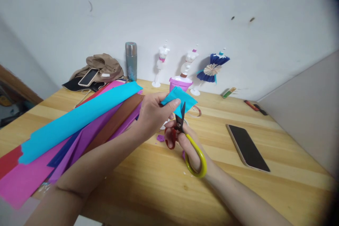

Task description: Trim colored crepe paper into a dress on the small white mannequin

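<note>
My left hand (pixel 156 113) pinches a small piece of bright blue crepe paper (pixel 185 99) between thumb and fingers, above the table. In my right hand (pixel 194 144) is a pair of scissors (pixel 196 160) with one yellow and one red handle loop, fingers through the loops. The dark blades point up and meet the lower edge of the blue paper, slightly apart. Behind the paper stands a small white mannequin (pixel 191 56) with a purple paper skirt (pixel 180 83); its lower part is hidden by the paper and my hands.
Long crepe paper strips (pixel 87 113) lie at the left. A white mannequin (pixel 160 63), a mannequin in a dark blue paper dress (pixel 212 70) and a thermos (pixel 131 61) line the wall. A phone (pixel 249 147) lies right; purple scraps (pixel 160 137) lie near my hands.
</note>
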`<state>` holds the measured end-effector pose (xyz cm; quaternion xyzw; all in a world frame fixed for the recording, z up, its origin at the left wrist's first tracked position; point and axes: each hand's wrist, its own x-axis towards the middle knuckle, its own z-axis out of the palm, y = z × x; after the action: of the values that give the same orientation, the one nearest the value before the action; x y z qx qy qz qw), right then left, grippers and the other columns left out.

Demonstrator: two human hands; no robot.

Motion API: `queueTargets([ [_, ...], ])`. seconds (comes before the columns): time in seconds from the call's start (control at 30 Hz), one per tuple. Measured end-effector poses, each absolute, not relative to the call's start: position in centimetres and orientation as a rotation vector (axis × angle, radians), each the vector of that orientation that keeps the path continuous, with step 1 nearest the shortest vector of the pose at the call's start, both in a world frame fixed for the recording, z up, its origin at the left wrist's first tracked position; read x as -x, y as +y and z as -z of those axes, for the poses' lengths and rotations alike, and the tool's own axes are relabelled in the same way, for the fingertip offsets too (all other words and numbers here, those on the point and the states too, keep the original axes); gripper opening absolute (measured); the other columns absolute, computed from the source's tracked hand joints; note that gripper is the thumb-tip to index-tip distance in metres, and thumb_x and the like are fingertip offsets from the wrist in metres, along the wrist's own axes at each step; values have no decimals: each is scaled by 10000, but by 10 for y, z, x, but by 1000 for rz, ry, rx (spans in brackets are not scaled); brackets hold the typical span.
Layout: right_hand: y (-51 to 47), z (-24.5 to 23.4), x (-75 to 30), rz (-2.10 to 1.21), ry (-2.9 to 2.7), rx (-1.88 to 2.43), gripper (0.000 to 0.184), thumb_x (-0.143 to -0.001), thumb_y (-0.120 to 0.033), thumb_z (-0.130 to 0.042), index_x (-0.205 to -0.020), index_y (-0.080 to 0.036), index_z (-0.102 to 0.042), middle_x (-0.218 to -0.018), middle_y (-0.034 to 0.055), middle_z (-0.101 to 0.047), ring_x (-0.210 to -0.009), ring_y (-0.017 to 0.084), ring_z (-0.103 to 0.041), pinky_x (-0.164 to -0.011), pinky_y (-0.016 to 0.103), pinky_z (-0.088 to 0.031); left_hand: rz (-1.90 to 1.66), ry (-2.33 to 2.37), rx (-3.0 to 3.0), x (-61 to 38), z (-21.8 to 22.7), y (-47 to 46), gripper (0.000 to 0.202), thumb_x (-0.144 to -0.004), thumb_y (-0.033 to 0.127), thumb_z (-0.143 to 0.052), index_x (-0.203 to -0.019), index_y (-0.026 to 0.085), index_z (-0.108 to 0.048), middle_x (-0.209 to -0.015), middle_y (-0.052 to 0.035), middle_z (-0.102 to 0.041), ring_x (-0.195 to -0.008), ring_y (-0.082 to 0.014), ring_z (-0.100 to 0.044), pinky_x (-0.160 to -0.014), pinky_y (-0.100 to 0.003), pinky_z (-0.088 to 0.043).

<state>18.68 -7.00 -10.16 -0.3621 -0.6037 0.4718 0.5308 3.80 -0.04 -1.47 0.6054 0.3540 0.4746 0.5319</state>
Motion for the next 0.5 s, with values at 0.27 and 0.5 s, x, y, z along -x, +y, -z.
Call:
queueTargets([
  [0.27,-67,98,-186,-1122,-1414,877,564,-985,-772,-603,-1146,-233,-645,-798,0,-580,-655,171,-552,-619,318,-490,-1136,839,-1407,-40,12,-2,327,-858,222,-690,-552,171,-586,-466,34,-570,-413,-64,-523,-440,-165,-401],
  [0.5,-67,96,-186,-1109,-1443,863,542,-1015,-745,-579,-1152,-225,-645,-799,-8,-555,-654,158,-505,-618,309,-461,-1195,850,-1434,-44,18,-6,309,-844,261,-697,-569,176,-586,-487,34,-565,-449,-76,-531,-456,-174,-443],
])
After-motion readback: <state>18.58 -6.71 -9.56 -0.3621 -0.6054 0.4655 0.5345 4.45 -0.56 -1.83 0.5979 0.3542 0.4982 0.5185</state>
